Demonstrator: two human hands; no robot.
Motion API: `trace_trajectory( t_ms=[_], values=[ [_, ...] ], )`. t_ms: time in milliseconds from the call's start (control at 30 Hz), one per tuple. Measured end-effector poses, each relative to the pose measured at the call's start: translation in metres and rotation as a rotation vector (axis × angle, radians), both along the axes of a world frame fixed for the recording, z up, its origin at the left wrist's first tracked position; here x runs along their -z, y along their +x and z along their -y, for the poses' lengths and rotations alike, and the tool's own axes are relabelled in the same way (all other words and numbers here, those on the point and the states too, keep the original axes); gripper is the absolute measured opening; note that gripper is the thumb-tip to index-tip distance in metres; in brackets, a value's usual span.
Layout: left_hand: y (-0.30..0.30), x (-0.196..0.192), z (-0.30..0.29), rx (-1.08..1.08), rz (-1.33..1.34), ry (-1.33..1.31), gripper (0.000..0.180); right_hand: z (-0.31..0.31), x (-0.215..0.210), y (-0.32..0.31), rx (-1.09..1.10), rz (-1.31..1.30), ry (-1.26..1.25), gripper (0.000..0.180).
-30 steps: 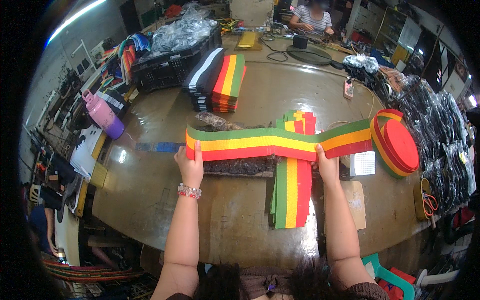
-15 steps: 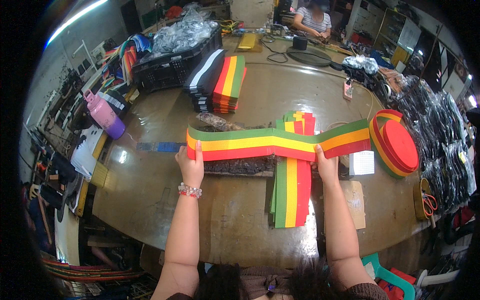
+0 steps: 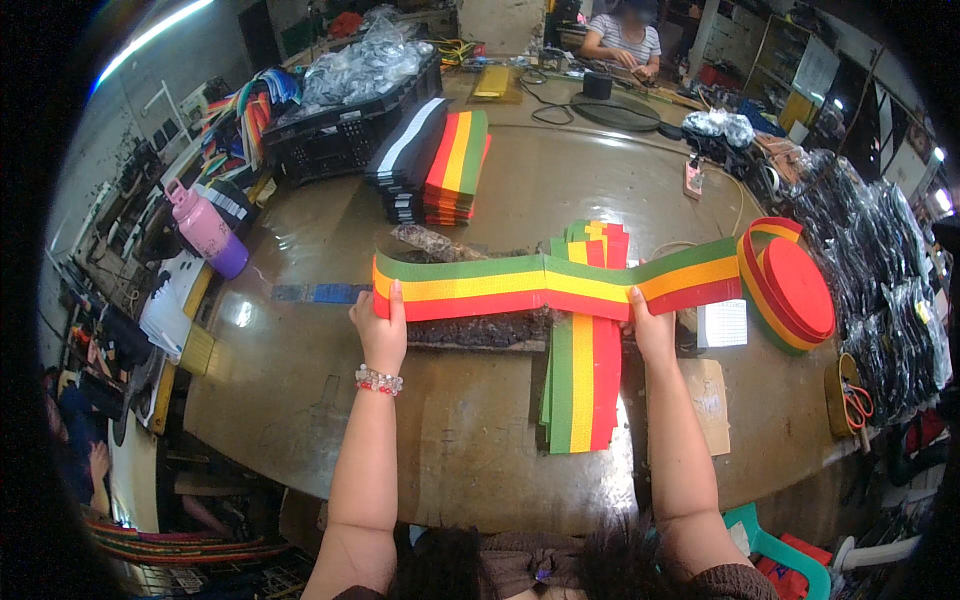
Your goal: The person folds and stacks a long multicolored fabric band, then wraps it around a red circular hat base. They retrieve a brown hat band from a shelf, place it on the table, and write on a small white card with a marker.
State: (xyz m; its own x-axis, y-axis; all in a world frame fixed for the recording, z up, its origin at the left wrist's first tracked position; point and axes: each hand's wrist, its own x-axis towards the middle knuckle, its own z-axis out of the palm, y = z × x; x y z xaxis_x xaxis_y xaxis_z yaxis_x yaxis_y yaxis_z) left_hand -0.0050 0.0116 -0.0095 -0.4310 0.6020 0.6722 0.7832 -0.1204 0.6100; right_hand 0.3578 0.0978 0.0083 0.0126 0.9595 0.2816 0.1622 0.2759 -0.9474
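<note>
Both hands [image 3: 381,330] stretch flat, seemingly woven striped webbing [image 3: 520,285].

a round brown table [image 3: 480,460] carried the clutter. at its far left a black crate [image 3: 345,135] held clear plastic bags, and just right of the crate sat a pile of black-and-white strips [image 3: 405,155] touching a pile of red, yellow and green strips [image 3: 458,165]. a pink bottle [image 3: 205,228] stood at the left edge, near a bunch of coloured bands [image 3: 240,100]. a blue strip [image 3: 318,293] lay flat on the tabletop. at the right edge, black packets in plastic [image 3: 885,290] were heaped, with orange-handled scissors [image 3: 855,400] below them. a white tag [image 3: 722,323] and a cardboard piece [image 3: 708,400] lay nearby. a person in a striped shirt [image 3: 625,40] sat beyond the far side.
</note>
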Motion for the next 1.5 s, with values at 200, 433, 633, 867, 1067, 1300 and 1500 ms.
trace_trajectory(
  t_ms=[200,433,633,867,1067,1300,1500],
  values=[
    [-0.005,0.008,0.002,0.030,0.084,-0.003,0.031,-0.005,0.013,0.009,-0.033,-0.116,-0.117,0.043],
    [-0.003,-0.026,0.014,0.210,0.631,0.322,0.042,0.025,-0.061,0.020,0.047,-0.211,-0.058,0.036],
    [0.033,-0.108,0.047,0.736,0.952,0.492,0.053,0.050,-0.119,0.030,-0.438,0.051,-0.316,0.042],
    [0.102,-0.164,0.106,0.366,-0.156,0.208,0.049,0.055,-0.083,-0.004,-0.050,1.166,-0.142,0.046],
    [0.166,-0.127,0.084,0.918,0.045,0.417,0.062,0.133,-0.125,-0.016,-0.817,-0.326,-0.221,0.037],
    [0.161,-0.069,0.067,0.824,-0.260,0.134,0.055,0.075,-0.086,0.000,-0.354,-0.074,-0.252,0.024],
    [0.121,-0.032,0.063,0.853,0.367,-0.659,0.035,0.065,-0.041,0.007,-0.033,1.040,-0.155,0.061]
  ],
)
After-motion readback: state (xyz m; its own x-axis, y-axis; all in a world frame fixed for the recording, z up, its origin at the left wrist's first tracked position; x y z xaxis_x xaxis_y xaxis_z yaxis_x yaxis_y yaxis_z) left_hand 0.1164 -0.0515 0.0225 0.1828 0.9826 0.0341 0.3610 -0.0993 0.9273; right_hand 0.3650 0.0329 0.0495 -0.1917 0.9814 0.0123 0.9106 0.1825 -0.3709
